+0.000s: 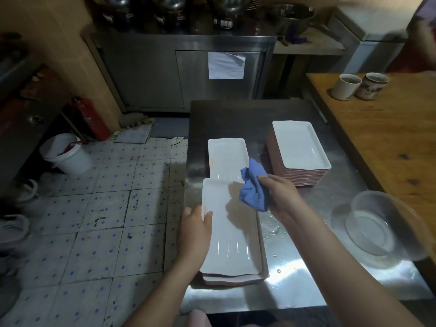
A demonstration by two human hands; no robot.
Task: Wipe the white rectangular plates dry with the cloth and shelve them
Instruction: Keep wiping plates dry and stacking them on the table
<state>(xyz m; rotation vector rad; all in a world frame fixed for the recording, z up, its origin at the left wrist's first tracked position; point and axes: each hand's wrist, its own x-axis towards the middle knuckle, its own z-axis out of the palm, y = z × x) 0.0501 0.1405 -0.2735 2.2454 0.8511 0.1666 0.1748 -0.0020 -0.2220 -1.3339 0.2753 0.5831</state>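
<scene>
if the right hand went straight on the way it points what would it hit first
Probably the far end of the top plate that the left hand grips: the right hand points forward-left with the blue cloth leading. Height above it is unclear.

This looks like a restaurant's back kitchen. A stainless steel desk [306, 291] carries a tall stack of identical white plates [299, 147], and a steel cabinet [146, 74] beyond it bears big metal pots [169, 5]. The floor [94, 220] is worn tile with blue dots; a red fire extinguisher [90, 119] and a white bucket [70, 159] stand on it by the tiled wall [70, 43]. Two cups [346, 87] sit on a wooden desk [389, 138] to the right.
</scene>
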